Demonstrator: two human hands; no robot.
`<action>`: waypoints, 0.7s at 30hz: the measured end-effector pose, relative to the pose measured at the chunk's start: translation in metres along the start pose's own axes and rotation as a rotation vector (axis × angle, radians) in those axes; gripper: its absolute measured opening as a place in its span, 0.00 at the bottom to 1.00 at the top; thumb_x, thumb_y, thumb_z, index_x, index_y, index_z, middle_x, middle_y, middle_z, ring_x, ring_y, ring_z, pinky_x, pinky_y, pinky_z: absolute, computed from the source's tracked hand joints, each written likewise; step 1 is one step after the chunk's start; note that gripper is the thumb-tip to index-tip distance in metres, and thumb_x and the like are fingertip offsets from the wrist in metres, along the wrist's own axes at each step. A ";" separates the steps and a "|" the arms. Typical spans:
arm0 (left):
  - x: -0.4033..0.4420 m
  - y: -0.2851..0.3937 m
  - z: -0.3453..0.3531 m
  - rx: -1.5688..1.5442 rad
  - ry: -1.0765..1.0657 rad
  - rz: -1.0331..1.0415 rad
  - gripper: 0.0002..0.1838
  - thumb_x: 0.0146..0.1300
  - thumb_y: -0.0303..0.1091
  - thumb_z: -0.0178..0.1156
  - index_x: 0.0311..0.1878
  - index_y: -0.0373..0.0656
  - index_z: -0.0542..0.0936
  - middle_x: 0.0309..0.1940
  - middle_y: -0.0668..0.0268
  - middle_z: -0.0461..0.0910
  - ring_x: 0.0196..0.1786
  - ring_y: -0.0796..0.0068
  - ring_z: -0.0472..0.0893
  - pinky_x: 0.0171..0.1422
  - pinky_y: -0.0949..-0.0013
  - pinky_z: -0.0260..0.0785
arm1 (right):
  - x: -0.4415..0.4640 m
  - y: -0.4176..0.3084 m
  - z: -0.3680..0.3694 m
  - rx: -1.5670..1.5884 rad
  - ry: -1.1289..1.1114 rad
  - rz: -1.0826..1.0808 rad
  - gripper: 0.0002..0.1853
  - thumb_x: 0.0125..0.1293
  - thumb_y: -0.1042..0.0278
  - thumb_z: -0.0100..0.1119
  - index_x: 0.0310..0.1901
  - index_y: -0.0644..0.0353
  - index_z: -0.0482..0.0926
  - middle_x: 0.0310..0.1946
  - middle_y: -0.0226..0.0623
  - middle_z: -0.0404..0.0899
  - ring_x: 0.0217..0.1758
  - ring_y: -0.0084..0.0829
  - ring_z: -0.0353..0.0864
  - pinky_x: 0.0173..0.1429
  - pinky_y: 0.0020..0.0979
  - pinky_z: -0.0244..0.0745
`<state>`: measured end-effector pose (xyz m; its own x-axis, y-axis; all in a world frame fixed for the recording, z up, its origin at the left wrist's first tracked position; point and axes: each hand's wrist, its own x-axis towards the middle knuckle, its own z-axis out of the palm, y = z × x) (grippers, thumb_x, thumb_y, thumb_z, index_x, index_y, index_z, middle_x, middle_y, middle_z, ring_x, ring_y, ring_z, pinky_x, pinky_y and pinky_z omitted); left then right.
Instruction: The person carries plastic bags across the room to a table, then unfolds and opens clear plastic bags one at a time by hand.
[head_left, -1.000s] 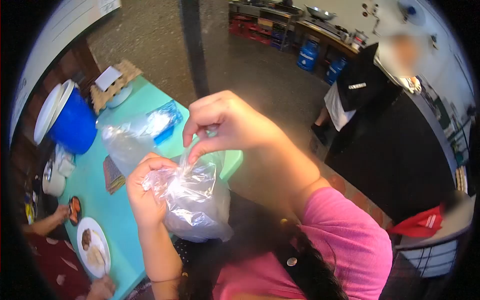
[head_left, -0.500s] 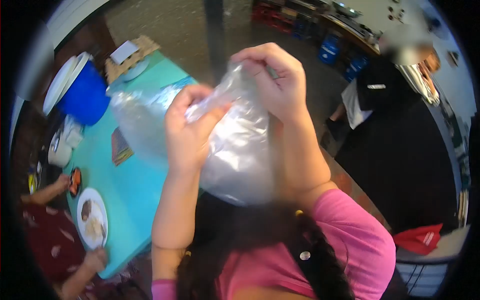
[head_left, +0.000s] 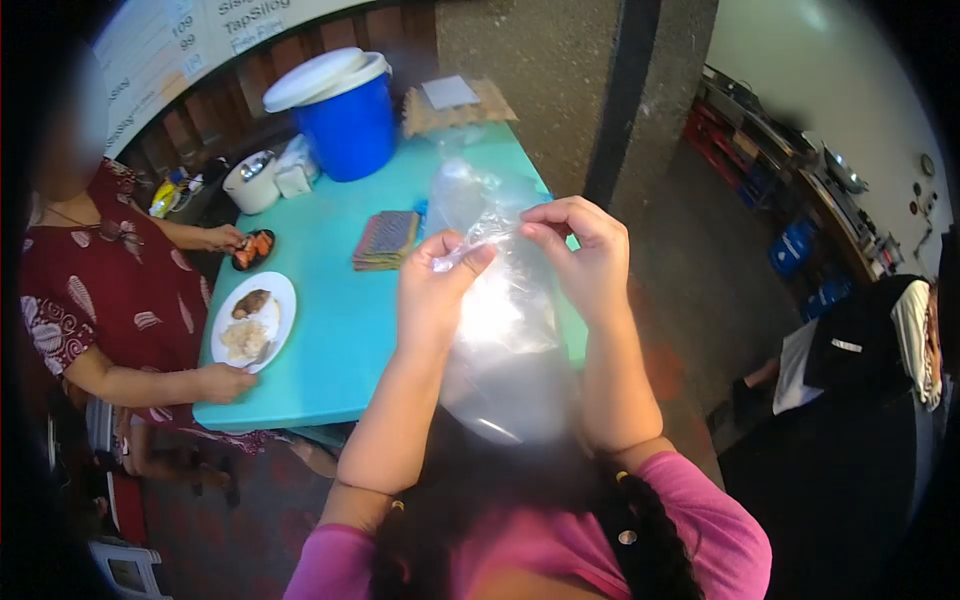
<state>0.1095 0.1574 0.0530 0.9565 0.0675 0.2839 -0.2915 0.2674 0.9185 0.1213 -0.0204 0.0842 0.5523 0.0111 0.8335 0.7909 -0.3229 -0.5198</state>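
Observation:
A clear plastic bag [head_left: 505,340] hangs between my two hands in front of my chest, its top edge bunched. My left hand [head_left: 440,285] pinches the left side of the bag's top between thumb and fingers. At the right side of the top, my right hand [head_left: 583,250] pinches the plastic with thumb and forefinger. Behind the held bag, more clear plastic [head_left: 460,190] lies on the turquoise table [head_left: 330,335]. A stack of coloured cloths [head_left: 386,240] rests on the table to the left of it.
At the left, a person in a dark red patterned dress [head_left: 145,290] holds a plate of food [head_left: 283,325] and a small dark dish [head_left: 253,250]. A blue bucket [head_left: 350,130] and a white pot [head_left: 251,190] stand at the back. Another person in black [head_left: 860,330] is at the right.
The view has turned left. My hands first opened out the bag's gathered top, moving apart, and now hold it lower and closer together. The person at the left shows more fully.

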 end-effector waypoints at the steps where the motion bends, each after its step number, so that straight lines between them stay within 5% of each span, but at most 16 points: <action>1: 0.001 0.002 -0.005 -0.058 -0.006 0.020 0.13 0.56 0.33 0.74 0.41 0.40 0.83 0.38 0.70 0.82 0.40 0.83 0.78 0.48 0.77 0.69 | 0.004 0.000 0.005 0.015 0.006 -0.017 0.08 0.54 0.75 0.72 0.36 0.63 0.85 0.31 0.37 0.84 0.30 0.26 0.79 0.36 0.26 0.74; 8: -0.001 0.016 -0.002 -0.252 -0.046 0.063 0.15 0.57 0.32 0.73 0.44 0.38 0.81 0.44 0.66 0.83 0.47 0.77 0.80 0.54 0.74 0.71 | 0.007 0.012 0.023 0.126 0.026 0.038 0.06 0.64 0.71 0.64 0.36 0.64 0.80 0.33 0.35 0.82 0.33 0.27 0.77 0.42 0.26 0.73; 10: -0.001 0.009 -0.003 -0.205 -0.111 0.267 0.18 0.54 0.35 0.74 0.45 0.38 0.81 0.47 0.65 0.82 0.48 0.76 0.80 0.56 0.72 0.71 | 0.005 0.012 0.025 0.163 0.034 0.050 0.07 0.67 0.70 0.61 0.38 0.64 0.78 0.34 0.34 0.81 0.35 0.26 0.77 0.44 0.26 0.73; 12: -0.008 0.000 -0.014 -0.102 -0.153 0.244 0.19 0.52 0.38 0.75 0.42 0.40 0.80 0.45 0.67 0.82 0.46 0.76 0.80 0.55 0.71 0.72 | 0.006 0.006 0.025 0.702 0.049 0.291 0.08 0.72 0.67 0.56 0.42 0.63 0.75 0.36 0.32 0.80 0.38 0.23 0.76 0.46 0.26 0.72; 13: -0.005 0.001 -0.017 -0.010 -0.218 0.247 0.20 0.50 0.42 0.76 0.39 0.42 0.79 0.43 0.68 0.82 0.44 0.76 0.80 0.53 0.70 0.73 | 0.009 0.014 0.025 0.688 0.012 0.226 0.08 0.75 0.65 0.53 0.43 0.62 0.73 0.34 0.30 0.77 0.38 0.22 0.76 0.47 0.26 0.72; 16: 0.001 -0.020 -0.038 -0.032 -0.241 0.048 0.22 0.52 0.52 0.73 0.37 0.47 0.77 0.31 0.72 0.76 0.33 0.77 0.78 0.36 0.70 0.74 | 0.014 -0.024 0.012 0.814 -0.008 0.500 0.07 0.73 0.63 0.55 0.49 0.53 0.75 0.30 0.22 0.73 0.27 0.16 0.72 0.28 0.20 0.68; 17: -0.003 -0.033 -0.024 -0.036 -0.369 0.029 0.22 0.52 0.52 0.73 0.37 0.47 0.77 0.31 0.72 0.76 0.33 0.77 0.78 0.36 0.70 0.74 | 0.016 -0.016 0.010 0.891 -0.056 0.403 0.06 0.74 0.62 0.55 0.48 0.50 0.75 0.29 0.20 0.72 0.26 0.14 0.70 0.25 0.19 0.65; 18: -0.003 -0.043 -0.010 -0.247 -0.575 -0.024 0.25 0.53 0.55 0.71 0.41 0.45 0.75 0.35 0.68 0.77 0.35 0.74 0.78 0.39 0.67 0.75 | 0.026 0.013 0.033 0.722 0.153 -0.124 0.06 0.74 0.61 0.55 0.48 0.50 0.73 0.26 0.19 0.70 0.23 0.11 0.67 0.20 0.18 0.61; 20: -0.008 -0.060 0.007 -0.671 -0.902 -0.159 0.33 0.55 0.59 0.66 0.51 0.41 0.73 0.42 0.61 0.77 0.40 0.70 0.79 0.43 0.63 0.75 | 0.022 -0.020 -0.011 1.181 -0.137 0.351 0.06 0.75 0.63 0.52 0.48 0.51 0.70 0.23 0.20 0.68 0.16 0.12 0.63 0.17 0.17 0.57; 21: -0.009 -0.060 0.003 -0.874 -1.003 -0.237 0.36 0.56 0.62 0.64 0.55 0.39 0.71 0.46 0.57 0.77 0.42 0.67 0.79 0.46 0.60 0.76 | 0.027 -0.018 -0.027 1.161 -0.107 0.333 0.06 0.75 0.63 0.52 0.48 0.51 0.70 0.23 0.20 0.68 0.16 0.12 0.63 0.17 0.17 0.57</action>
<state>0.1182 0.1381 -0.0037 0.4508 -0.6902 0.5661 0.3415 0.7193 0.6050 0.1147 -0.0392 0.1213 0.7493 0.1850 0.6359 0.3412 0.7151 -0.6101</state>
